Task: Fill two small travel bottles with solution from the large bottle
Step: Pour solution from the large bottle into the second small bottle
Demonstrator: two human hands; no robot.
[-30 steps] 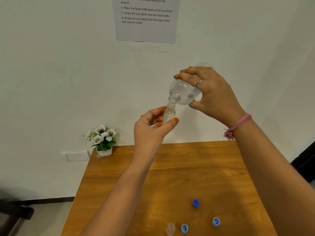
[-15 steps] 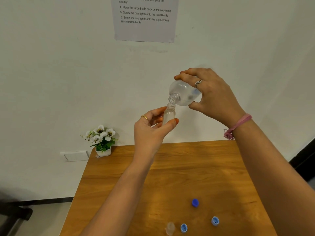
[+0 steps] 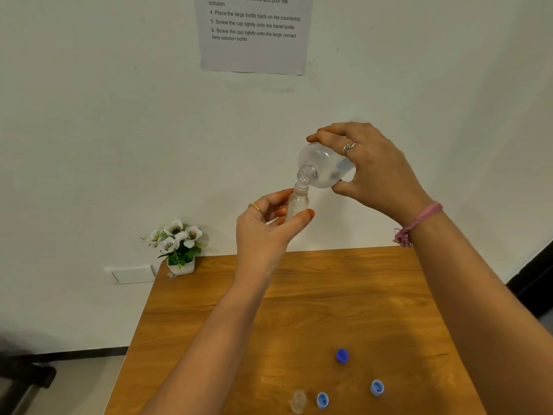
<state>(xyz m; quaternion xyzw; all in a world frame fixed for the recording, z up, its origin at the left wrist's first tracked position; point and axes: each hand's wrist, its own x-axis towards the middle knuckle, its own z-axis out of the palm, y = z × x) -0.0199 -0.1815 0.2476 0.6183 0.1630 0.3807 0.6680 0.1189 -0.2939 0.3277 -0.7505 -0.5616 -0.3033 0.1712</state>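
Note:
High above the wooden table (image 3: 299, 310), my right hand (image 3: 377, 169) grips the large clear bottle (image 3: 323, 169), tipped so its open neck points down and to the left. That neck sits just over the mouth of a small clear travel bottle (image 3: 297, 202), which my left hand (image 3: 266, 232) holds upright between thumb and fingers. A second small travel bottle (image 3: 298, 400) stands uncapped near the table's front edge. Three blue caps lie loose on the table: a dark one (image 3: 342, 355) and two lighter ones (image 3: 322, 400) (image 3: 377, 387).
A small white pot of white flowers (image 3: 179, 247) stands at the table's back left corner against the wall. A printed instruction sheet (image 3: 254, 34) hangs on the wall above. A wall socket plate (image 3: 131, 274) is left of the table. A dark chair part (image 3: 27, 375) shows at lower left.
Both hands hold the same pouring pose; they have only drifted slightly downward in view. The caps and the second bottle on the table have not moved.

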